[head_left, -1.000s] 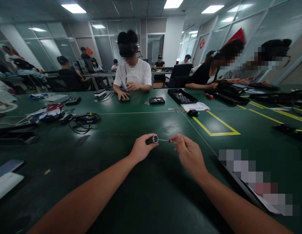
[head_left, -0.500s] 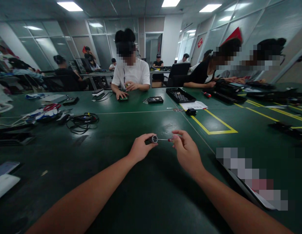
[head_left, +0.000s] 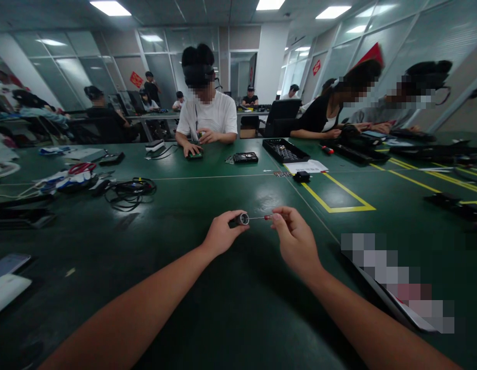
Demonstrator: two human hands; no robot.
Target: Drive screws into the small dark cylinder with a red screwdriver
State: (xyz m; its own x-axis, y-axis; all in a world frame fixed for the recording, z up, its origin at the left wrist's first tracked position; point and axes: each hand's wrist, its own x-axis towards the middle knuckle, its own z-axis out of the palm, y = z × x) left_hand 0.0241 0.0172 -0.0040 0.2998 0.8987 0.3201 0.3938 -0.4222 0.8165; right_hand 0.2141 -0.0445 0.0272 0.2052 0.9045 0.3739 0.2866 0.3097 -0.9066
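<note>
Near the middle of the view, my left hand (head_left: pixel 224 232) is closed around a dark cylindrical part (head_left: pixel 243 219), whose round open end faces me. My right hand (head_left: pixel 294 234) pinches the red handle of a small screwdriver (head_left: pixel 268 218) between thumb and fingers. The thin metal shaft points left and its tip reaches the cylindrical part; whether it is inside the opening is too small to tell. Both hands are above the green table (head_left: pixel 223 308).
A coil of black cable (head_left: pixel 130 192) lies at the left. Ahead are a black tray (head_left: pixel 285 151), a small black block (head_left: pixel 301 177) and a disk-like device (head_left: pixel 245 158). A flat folder (head_left: pixel 385 290) lies at the right. People sit across the table.
The screwdriver in my right hand has risen slightly at its handle end, with the right fingers shifted a little. My left hand has stayed nearly still.
</note>
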